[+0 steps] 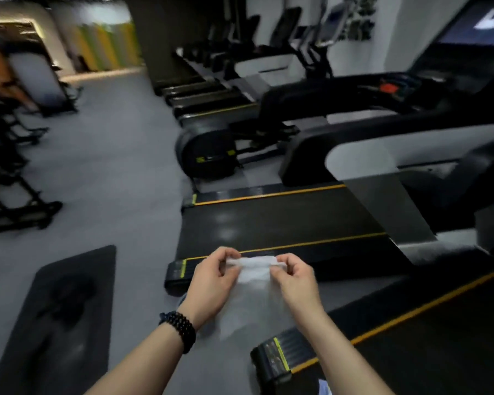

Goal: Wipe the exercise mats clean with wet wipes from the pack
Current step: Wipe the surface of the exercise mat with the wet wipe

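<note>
Both hands up at chest height. Left hand (211, 276) and right hand (294, 277) each pinch a top corner of a wet wipe (251, 269), stretching it flat, probably to unfold it before wiping. Exercise mat (69, 309) lies on the floor to the left, well apart. Treadmills (283, 223) beyond. Pack not seen.

Open grey floor (120, 172) runs up the middle. The mat (69, 317) lies flat at lower left with a dark heap on it. Treadmills (283, 223) crowd the right side; black frames (9, 178) line the left edge.
</note>
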